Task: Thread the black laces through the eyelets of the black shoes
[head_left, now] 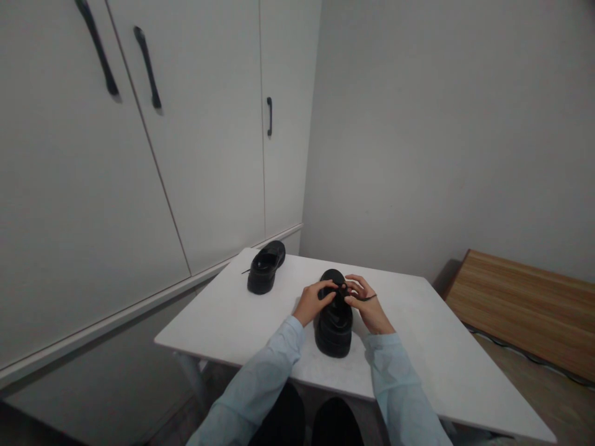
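Note:
A black lace-up shoe (333, 337) stands on the white table in front of me, heel toward me and toe pointing away. Over its lacing my left hand (312, 303) reaches in from the left, thumb and fingers pinched together at the black shoelace. From the right, my right hand (366, 305) closes thumb and fingers on the same lace. One loose end of the shoelace (369, 298) sticks out across the right palm. The exact shape of the lace between the fingertips is too small and dark to make out.
A second black shoe (263, 279) rests on the table's far left part, with a lace end poking out leftward. The white table (223, 328) stands near white cupboards (223, 155) and a grey wall (441, 136). A wood-grain board or low surface (525, 303) is at the right.

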The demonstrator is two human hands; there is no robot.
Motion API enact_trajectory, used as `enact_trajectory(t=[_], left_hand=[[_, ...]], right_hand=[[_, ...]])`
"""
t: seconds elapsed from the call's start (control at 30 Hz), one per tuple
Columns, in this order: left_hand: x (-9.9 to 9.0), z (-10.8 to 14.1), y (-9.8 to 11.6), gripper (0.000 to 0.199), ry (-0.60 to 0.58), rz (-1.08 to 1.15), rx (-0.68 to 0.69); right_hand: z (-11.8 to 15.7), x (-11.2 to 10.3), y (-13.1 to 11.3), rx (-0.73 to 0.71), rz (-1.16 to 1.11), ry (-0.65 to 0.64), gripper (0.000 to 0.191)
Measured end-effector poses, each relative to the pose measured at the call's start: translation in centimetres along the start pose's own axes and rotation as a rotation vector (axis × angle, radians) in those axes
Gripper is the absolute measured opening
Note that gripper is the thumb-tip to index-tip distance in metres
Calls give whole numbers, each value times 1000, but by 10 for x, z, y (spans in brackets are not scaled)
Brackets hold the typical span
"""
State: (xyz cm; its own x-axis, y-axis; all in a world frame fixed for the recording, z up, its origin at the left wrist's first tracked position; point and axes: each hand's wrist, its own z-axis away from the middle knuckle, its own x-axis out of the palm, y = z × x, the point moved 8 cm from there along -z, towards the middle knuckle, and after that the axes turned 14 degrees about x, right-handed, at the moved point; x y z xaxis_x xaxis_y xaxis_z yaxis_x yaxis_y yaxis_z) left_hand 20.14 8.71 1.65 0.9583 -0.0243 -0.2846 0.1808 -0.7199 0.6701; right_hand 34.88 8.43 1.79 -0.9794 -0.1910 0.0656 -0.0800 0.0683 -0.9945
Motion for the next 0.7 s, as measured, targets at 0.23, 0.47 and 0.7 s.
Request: enact_trajectory(t=[0.23,0.47,0.7], left_hand=[[0,1,-3,22,-3,-14,1],[1,2,-5,22,-10,-4,3],[0,2,-3,21,-6,-10,11]], right_hand=[[-1,-6,-4,-75,-146,-14,60],[1,-11,-9,-81,-215,74,34],[9,-15,-19,-136,-242,141,26]])
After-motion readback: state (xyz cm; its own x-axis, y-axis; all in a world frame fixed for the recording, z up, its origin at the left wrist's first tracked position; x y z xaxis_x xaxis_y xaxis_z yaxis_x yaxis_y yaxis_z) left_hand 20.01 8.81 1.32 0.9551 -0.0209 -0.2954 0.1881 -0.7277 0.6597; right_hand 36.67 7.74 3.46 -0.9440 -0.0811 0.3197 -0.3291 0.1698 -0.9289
